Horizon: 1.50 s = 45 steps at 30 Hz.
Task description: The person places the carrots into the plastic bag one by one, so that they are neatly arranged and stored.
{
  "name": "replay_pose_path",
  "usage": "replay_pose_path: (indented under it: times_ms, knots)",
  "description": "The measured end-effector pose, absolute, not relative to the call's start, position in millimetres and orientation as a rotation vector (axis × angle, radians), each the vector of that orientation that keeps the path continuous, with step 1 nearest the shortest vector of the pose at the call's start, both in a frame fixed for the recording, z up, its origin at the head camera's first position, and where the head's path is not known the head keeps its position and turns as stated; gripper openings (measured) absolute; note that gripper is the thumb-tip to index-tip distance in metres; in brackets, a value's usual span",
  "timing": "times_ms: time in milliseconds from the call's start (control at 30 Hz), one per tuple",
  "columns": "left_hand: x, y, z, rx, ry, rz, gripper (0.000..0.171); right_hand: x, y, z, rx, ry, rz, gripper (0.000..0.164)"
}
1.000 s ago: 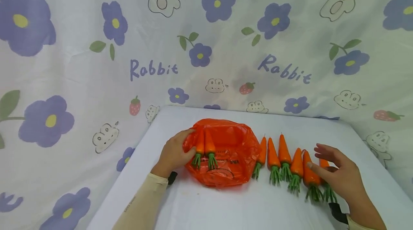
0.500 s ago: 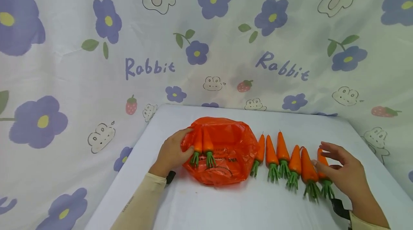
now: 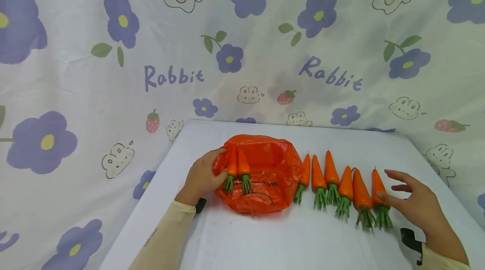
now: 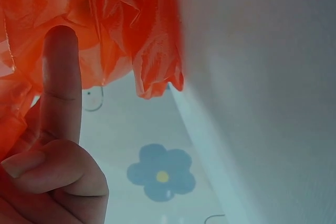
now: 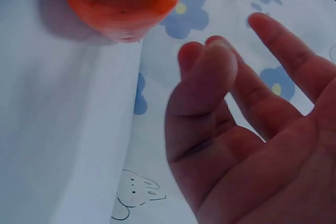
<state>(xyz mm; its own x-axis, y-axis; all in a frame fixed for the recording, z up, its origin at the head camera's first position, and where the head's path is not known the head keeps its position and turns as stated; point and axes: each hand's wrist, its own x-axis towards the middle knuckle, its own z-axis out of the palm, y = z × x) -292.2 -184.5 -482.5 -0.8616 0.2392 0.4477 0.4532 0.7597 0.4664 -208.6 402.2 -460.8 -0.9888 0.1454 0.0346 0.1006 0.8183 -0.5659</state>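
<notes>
An orange-red plastic bag [image 3: 265, 194] lies with its mouth spread on the table, two carrots [image 3: 244, 164] inside near its left edge. My left hand [image 3: 204, 175] grips that left edge; in the left wrist view one finger [image 4: 61, 82] lies straight against the plastic and another is bent. Several more carrots [image 3: 361, 194] form a row right of the bag, green tops towards me. My right hand [image 3: 418, 202] is held with fingers spread beside the rightmost carrot [image 3: 379, 190], holding nothing. The right wrist view shows a gap between that hand and a carrot [image 5: 123, 9].
The table [image 3: 288, 240] has a white cover. Behind it and along its left side hangs a cloth [image 3: 265, 51] printed with purple flowers and rabbits. The carrot nearest the bag [image 3: 304, 175] lies against or very close to its right side.
My right hand has drawn back to the right from over the rightmost carrot, leaving it in full view. The left hand keeps its grip on the bag. The head view has shifted slightly.
</notes>
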Motion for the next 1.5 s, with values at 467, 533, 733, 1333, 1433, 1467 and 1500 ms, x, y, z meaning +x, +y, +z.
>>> replay_pose_path:
  times_ms: [467, 533, 733, 1333, 1433, 1467, 1500]
  knots:
    - [-293.2, -184.8, -483.6, -0.541, -2.586, -0.829, 0.060, -217.2, 414.7, -468.1, -0.224, -3.114, 0.938, 0.102]
    - [-293.1, -184.5, -483.2, -0.541, -2.587, -0.829, 0.060, -217.5, 415.5, -470.1, -0.205, -3.109, 0.953, 0.102]
    - [-291.5, -183.8, -481.3, -0.533, -2.596, -0.830, 0.061, -219.4, 416.2, -476.1, -0.154, -3.102, 1.010, 0.104]
    - [-291.5, -182.7, -482.8, -0.531, -2.605, -0.821, 0.060, -223.5, 411.8, -480.2, -0.161, -3.162, 1.026, 0.112]
    - [-291.0, -182.2, -482.6, -0.528, -2.612, -0.820, 0.060, -223.0, 411.3, -479.5, -0.144, -3.167, 0.995, 0.106]
    - [-291.0, -182.0, -482.6, -0.526, -2.615, -0.821, 0.060, -222.9, 411.4, -479.3, -0.138, -3.168, 0.987, 0.105]
    - [-290.9, -181.9, -482.5, -0.526, -2.616, -0.823, 0.060, -222.9, 411.5, -479.0, -0.134, -3.169, 0.982, 0.104]
